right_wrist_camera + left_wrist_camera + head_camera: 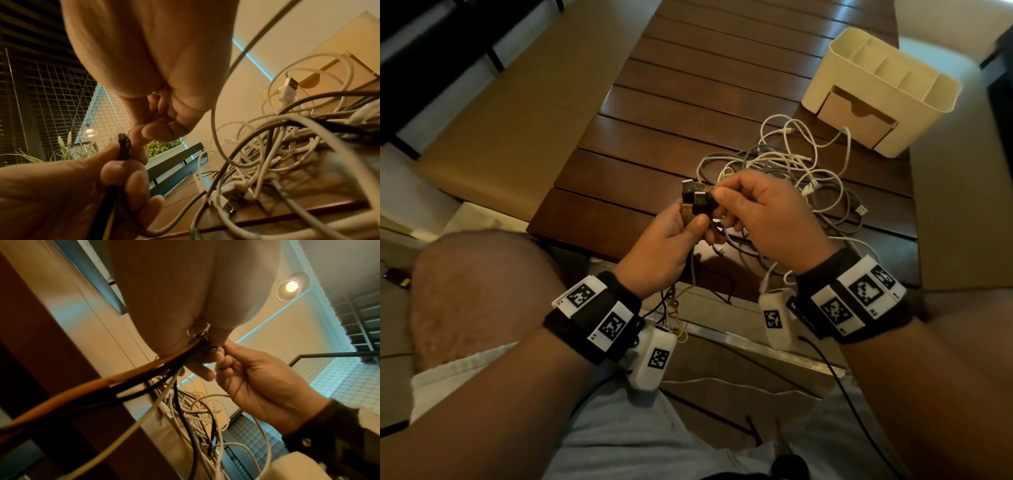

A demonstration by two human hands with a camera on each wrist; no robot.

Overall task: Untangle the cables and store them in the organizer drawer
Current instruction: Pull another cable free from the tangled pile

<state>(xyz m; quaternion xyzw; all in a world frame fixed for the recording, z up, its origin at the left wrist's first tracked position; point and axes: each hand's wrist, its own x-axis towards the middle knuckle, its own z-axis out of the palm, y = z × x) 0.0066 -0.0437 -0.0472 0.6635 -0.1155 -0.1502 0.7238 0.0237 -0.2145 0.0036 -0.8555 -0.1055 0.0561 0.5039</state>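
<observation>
Nearest, the left hand (661, 253) grips a bunch of dark cables by their metal USB plugs (694, 202), while the right hand (767, 219) pinches one plug at the top of that bunch with thumb and forefinger. Beyond the hands a tangle of white and grey cables (794, 171) lies on the dark slatted wooden table (654, 113). Farthest, the cream plastic desk organizer (883, 89) stands just beside the tangle, its front drawer (856, 120) closed.

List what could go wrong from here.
1. The left hand grips many USB plugs at once; pulling them may tighten the cable tangle.
2. Cables hang off the table edge and may snag.
3. The organizer drawer looks closed; both hands are busy.
</observation>
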